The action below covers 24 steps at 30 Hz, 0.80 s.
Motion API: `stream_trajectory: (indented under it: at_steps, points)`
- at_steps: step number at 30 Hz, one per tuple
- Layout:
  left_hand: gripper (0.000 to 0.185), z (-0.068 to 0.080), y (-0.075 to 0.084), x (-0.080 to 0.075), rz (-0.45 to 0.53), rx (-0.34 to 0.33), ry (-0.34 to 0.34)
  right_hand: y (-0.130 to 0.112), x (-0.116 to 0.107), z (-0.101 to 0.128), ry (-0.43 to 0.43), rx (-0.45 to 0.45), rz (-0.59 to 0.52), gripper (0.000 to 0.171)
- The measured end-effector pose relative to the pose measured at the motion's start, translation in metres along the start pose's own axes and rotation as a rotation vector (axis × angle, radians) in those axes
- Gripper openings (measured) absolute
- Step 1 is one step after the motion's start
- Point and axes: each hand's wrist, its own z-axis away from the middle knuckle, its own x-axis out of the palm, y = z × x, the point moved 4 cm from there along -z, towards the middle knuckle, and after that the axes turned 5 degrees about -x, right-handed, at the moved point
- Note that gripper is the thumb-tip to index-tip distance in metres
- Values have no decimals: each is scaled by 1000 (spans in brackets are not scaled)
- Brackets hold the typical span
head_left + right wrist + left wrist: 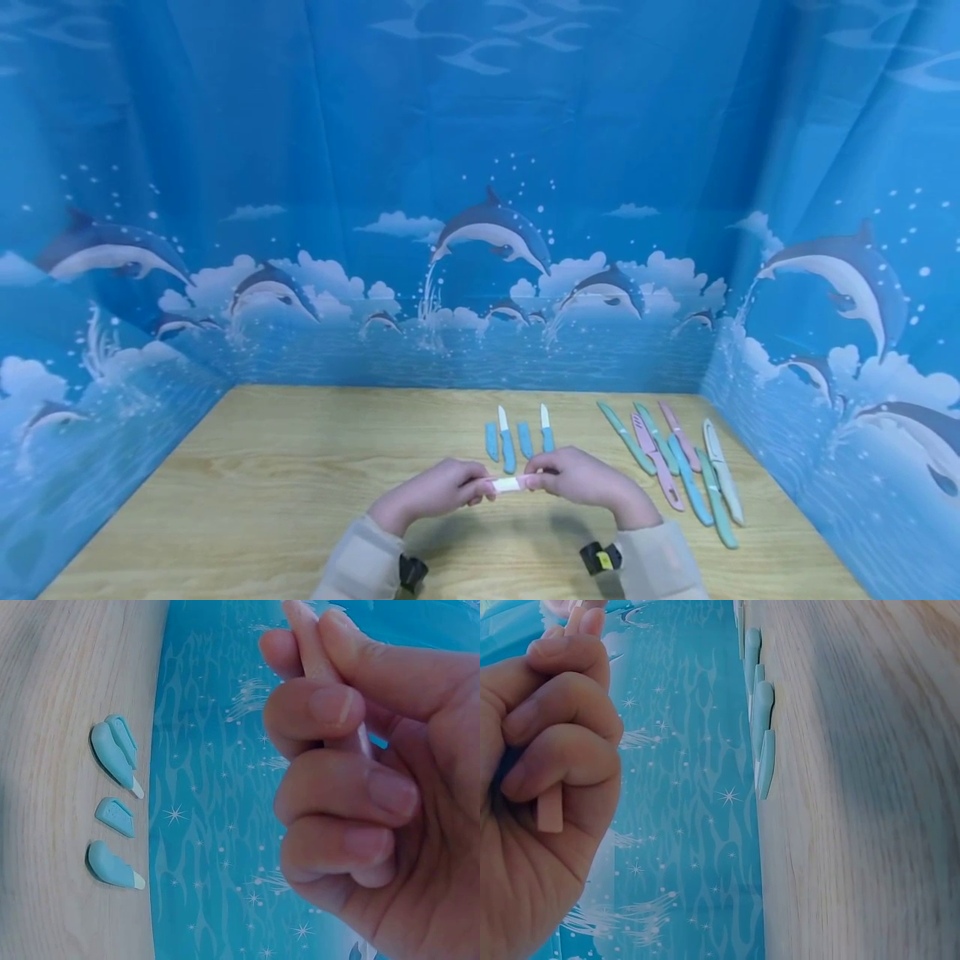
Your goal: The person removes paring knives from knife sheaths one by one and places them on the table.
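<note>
Just above the table, a small knife with a white blade [506, 484] shows between the two hands. My right hand [581, 479] grips its pink handle [311, 649] with curled fingers. A flat pink piece [550, 810], which looks like the knife's sheath, is held in the curled fingers of my left hand [438, 490]. Fingers hide most of both pink parts. Beyond the hands lie two small blue knives with white blades, a left one [507, 442] and a right one [547, 427]. Beside them are two blue sheaths, the left one [491, 442] and the right one [526, 439].
On the right of the wooden table [247, 500] lies a group of several knives, among them a pink knife [658, 462], a blue knife [690, 481], a green knife [716, 500] and a whitish knife [723, 472]. A blue dolphin-print curtain [375, 250] borders the back and sides.
</note>
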Motion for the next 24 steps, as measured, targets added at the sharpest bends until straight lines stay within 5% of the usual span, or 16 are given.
stream_trajectory:
  at_steps: [24]
  points:
    - [26,0,-1,0,4,1,-14,1,-3,2,5,25,-25,20]
